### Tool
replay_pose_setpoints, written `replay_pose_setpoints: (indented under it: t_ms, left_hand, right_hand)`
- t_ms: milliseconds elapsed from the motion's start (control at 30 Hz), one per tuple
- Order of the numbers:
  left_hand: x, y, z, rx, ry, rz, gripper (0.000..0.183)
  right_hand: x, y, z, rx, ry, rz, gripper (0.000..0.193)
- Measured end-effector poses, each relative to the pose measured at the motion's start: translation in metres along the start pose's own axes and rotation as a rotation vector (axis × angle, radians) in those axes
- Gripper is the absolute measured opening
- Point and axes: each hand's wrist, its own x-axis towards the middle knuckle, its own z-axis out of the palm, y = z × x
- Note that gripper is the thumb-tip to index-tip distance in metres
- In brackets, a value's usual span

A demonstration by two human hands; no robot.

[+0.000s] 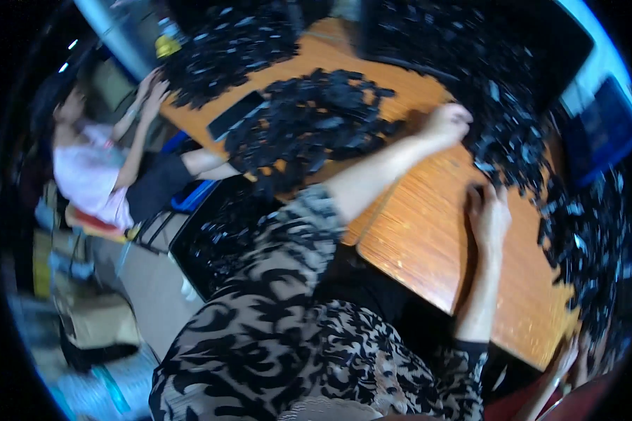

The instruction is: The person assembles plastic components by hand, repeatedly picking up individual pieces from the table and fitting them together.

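Many small flat black pieces (505, 133), whose kind I cannot make out, lie heaped along the far and right sides of an orange-brown wooden table (421, 231). My left hand (446, 126) is stretched across to the edge of this heap. Its fingers are curled closed; whatever they hold is hidden. Nearer to me, my right hand (490, 214) hovers low at the heap's near edge, thumb and fingers apart with no piece visible between them. Left of my left forearm spreads a second heap of black pieces (323, 112).
A dark phone-like slab (237, 116) lies by the second heap. At the left a seated person (95, 165) reaches to another black heap (225, 52). Another person's hands (572, 358) show at the lower right. A dark bin of pieces (221, 238) stands beside my left arm.
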Motion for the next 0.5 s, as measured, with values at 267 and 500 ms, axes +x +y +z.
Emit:
replay_pose_setpoints:
  t_ms: [267, 500]
  left_hand:
    - [0.032, -0.015, 0.020, 0.678, -0.202, 0.009, 0.027]
    - [-0.031, 0.003, 0.004, 0.529, -0.191, -0.013, 0.032]
  right_hand:
    - [-0.002, -0.019, -0.011, 0.168, -0.040, -0.322, 0.022]
    - [-0.007, -0.031, -0.010, 0.197, -0.162, -0.291, 0.032]
